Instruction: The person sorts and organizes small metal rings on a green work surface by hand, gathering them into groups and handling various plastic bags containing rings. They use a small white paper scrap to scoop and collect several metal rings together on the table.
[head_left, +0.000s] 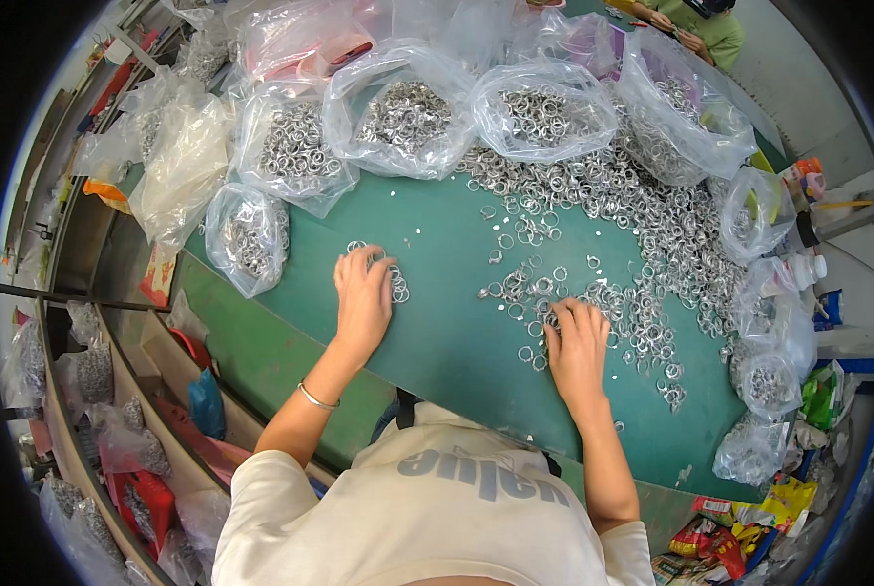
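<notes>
Head view is showing a green surface (pixel 447 337) with lots of small shiny rings on it. Most of them are sitting in a big heap (pixel 666 220) that is bending along the far side and down the right. A thinner patch of rings (pixel 535 288) is lying in front of the heap, and a little bunch of rings (pixel 399 286) is sitting by itself on the left.

The left-hand grip (pixel 364 296) is bending its fingers over the little bunch. Fingers are hiding some rings, so I cannot tell if it is holding any. The right-hand grip (pixel 578 352) is resting at the near edge of the thin patch, with its fingers curling down. I cannot tell if that one is pinching a ring either.

To be doing this well, I think the fingertips should be staying low and soft, sliding just a few rings at once. Rings that are lying flat and apart are being easier to see and pick. Hooked or piled ones may be needing a gentle shake. Keeping the bare green gap between the little bunch and the patch should be helping, because rolling rings could be getting mixed up
</notes>
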Demonstrator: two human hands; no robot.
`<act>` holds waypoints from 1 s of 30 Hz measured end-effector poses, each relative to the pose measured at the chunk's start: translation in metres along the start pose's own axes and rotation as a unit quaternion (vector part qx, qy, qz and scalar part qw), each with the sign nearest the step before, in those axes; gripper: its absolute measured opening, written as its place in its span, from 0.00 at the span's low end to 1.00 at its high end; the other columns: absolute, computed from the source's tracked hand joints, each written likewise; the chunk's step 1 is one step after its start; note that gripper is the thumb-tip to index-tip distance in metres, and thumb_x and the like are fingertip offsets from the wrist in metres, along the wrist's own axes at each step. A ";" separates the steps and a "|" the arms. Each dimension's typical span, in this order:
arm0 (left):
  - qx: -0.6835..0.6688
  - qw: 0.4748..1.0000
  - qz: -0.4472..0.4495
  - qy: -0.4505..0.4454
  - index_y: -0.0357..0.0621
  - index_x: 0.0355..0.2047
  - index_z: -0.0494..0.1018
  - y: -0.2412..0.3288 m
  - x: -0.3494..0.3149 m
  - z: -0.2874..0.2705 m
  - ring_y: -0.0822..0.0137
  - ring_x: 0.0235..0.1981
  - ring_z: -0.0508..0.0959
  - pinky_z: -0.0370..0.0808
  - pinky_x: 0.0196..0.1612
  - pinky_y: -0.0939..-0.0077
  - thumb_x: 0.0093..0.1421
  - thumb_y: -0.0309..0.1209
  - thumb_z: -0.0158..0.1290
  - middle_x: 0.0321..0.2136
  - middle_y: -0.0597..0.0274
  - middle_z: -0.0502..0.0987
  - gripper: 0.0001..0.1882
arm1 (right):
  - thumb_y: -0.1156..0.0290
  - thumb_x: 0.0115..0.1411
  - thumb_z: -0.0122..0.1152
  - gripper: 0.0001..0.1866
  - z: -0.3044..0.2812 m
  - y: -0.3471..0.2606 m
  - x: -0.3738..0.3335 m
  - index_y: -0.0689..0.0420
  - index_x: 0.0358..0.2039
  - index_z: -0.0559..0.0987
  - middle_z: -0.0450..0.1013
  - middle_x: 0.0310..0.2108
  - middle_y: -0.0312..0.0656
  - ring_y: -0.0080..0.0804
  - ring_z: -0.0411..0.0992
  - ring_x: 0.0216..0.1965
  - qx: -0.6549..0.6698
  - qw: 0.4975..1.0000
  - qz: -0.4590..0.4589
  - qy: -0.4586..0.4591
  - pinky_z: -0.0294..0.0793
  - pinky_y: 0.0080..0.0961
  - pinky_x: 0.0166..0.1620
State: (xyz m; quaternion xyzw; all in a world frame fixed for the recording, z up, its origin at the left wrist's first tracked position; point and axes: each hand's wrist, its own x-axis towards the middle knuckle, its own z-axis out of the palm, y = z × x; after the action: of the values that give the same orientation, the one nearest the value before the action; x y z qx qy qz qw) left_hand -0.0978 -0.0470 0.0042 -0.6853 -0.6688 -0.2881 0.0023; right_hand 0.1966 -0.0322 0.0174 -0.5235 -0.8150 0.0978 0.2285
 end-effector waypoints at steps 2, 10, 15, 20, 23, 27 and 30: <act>0.002 0.999 -0.008 0.039 0.40 0.39 0.72 0.012 0.001 -0.007 0.52 0.48 0.67 0.61 0.54 0.59 0.53 0.20 0.51 0.44 0.53 0.68 0.12 | 0.76 0.49 0.62 0.17 -0.010 0.003 -0.008 0.60 0.42 0.74 0.67 0.44 0.44 0.44 0.63 0.48 0.019 1.000 -0.011 -0.008 0.61 0.37 0.50; -0.224 0.957 0.085 -0.165 0.39 0.51 0.64 0.082 0.013 0.033 0.49 0.56 0.63 0.59 0.58 0.53 0.55 0.20 0.50 0.54 0.50 0.64 0.22 | 0.60 0.59 0.54 0.26 -0.033 0.066 -0.032 0.59 0.56 0.65 0.55 0.59 0.54 0.54 0.50 0.61 -0.184 0.959 0.211 0.042 0.48 0.51 0.59; -0.115 0.941 0.205 -0.245 0.46 0.58 0.60 0.124 0.026 0.047 0.48 0.63 0.52 0.51 0.61 0.41 0.57 0.32 0.52 0.62 0.56 0.56 0.28 | 0.57 0.58 0.56 0.30 -0.020 0.040 -0.023 0.58 0.57 0.64 0.52 0.61 0.55 0.56 0.48 0.63 -0.095 0.983 0.156 -0.021 0.47 0.58 0.59; -0.025 0.921 0.271 -0.280 0.50 0.59 0.61 0.128 0.022 0.060 0.49 0.64 0.51 0.49 0.59 0.33 0.56 0.39 0.53 0.63 0.59 0.54 0.30 | 0.57 0.57 0.56 0.30 -0.029 0.014 -0.038 0.55 0.57 0.64 0.54 0.61 0.50 0.54 0.45 0.64 -0.034 0.994 0.046 -0.098 0.44 0.59 0.61; 0.004 0.935 0.253 -0.249 0.46 0.54 0.65 0.116 0.025 0.063 0.49 0.63 0.54 0.49 0.58 0.32 0.56 0.32 0.53 0.60 0.57 0.58 0.24 | 0.65 0.56 0.58 0.21 -0.048 0.013 -0.046 0.57 0.50 0.71 0.60 0.58 0.46 0.44 0.51 0.63 0.095 0.985 0.004 -0.145 0.43 0.53 0.63; -0.018 0.943 0.233 -0.235 0.44 0.51 0.67 0.131 0.038 0.066 0.51 0.62 0.55 0.49 0.59 0.35 0.55 0.29 0.53 0.59 0.58 0.60 0.22 | 0.71 0.56 0.58 0.15 -0.058 0.052 -0.035 0.59 0.44 0.75 0.63 0.56 0.43 0.41 0.57 0.60 0.197 0.976 0.082 -0.046 0.48 0.49 0.62; -0.134 0.917 0.293 -0.236 0.43 0.51 0.67 0.168 0.046 0.082 0.51 0.61 0.56 0.50 0.59 0.35 0.56 0.32 0.53 0.59 0.58 0.60 0.21 | 0.70 0.55 0.58 0.16 -0.054 0.075 0.001 0.58 0.45 0.74 0.63 0.55 0.43 0.42 0.58 0.58 0.087 0.990 0.104 0.045 0.50 0.50 0.60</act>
State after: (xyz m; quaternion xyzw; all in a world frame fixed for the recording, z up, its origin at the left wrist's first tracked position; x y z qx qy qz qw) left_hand 0.0858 0.0090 0.0182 -0.8924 -0.3744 -0.1915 -0.1638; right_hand 0.2827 -0.0031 0.0345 -0.5876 -0.7333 0.1676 0.2981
